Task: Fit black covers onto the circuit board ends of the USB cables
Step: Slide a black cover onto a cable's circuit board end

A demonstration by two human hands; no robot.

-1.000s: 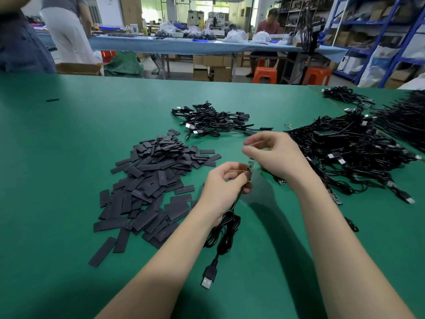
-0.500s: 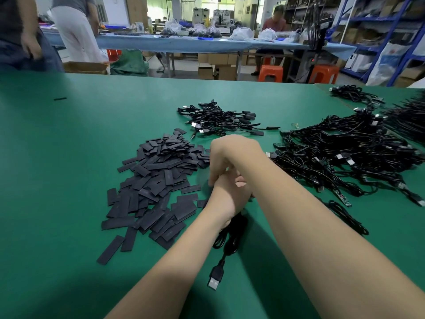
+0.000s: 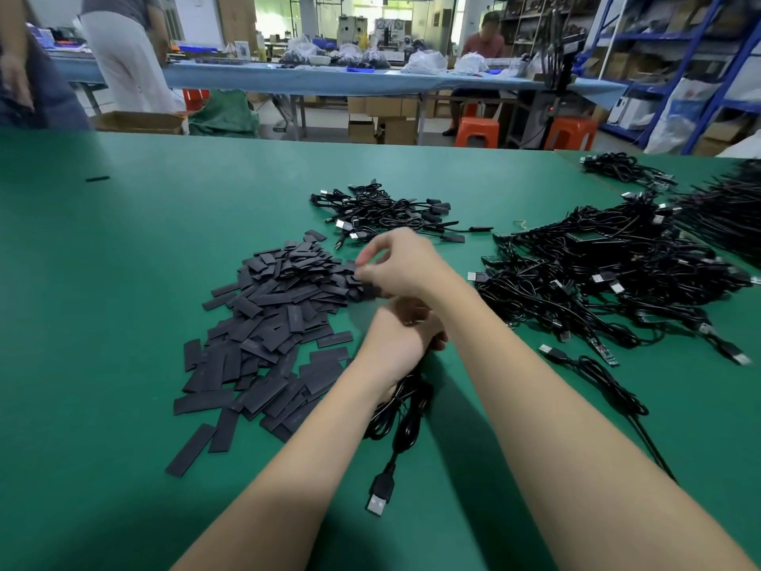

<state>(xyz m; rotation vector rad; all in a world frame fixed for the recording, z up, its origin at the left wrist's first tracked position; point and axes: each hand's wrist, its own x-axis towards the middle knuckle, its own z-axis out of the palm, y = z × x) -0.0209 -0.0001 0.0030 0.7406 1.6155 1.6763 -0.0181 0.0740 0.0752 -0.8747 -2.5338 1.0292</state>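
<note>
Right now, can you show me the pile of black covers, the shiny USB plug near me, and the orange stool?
pile of black covers [image 3: 271,323], head view, middle of heap.
USB plug [image 3: 377,504], head view, metal tip.
orange stool [image 3: 477,131], head view, seat front.

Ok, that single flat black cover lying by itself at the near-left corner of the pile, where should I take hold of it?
Pinch the lone flat black rectangular cover across its two long edges near the nearer short end, coming from above on the bare green table side. It lies flat and slanted, clear of the pile of black covers, so the fingers likely get room there.
</note>
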